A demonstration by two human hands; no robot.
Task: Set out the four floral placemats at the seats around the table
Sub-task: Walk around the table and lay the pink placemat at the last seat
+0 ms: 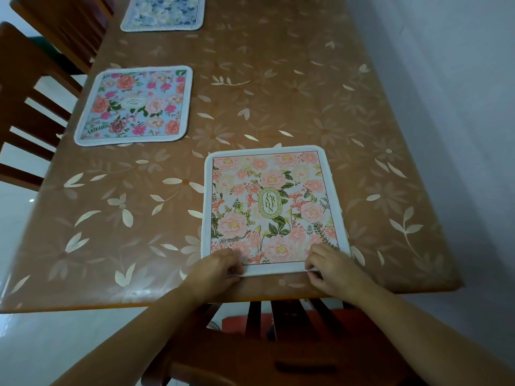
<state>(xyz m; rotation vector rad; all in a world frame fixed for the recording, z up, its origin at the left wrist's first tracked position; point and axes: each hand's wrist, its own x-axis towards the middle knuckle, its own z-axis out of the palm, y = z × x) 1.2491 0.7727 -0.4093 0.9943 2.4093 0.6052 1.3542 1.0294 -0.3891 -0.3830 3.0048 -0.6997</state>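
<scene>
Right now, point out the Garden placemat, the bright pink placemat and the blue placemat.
Garden placemat [270, 203]: head view, on its central oval label.
bright pink placemat [135, 101]: head view, on its central medallion.
blue placemat [164, 12]: head view, middle of its visible part.

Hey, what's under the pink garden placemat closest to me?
The pink garden placemat lies on the brown leaf-patterned table cover, which shows all around it. Anything directly beneath is hidden. The left hand and right hand pinch its near edge.
</scene>
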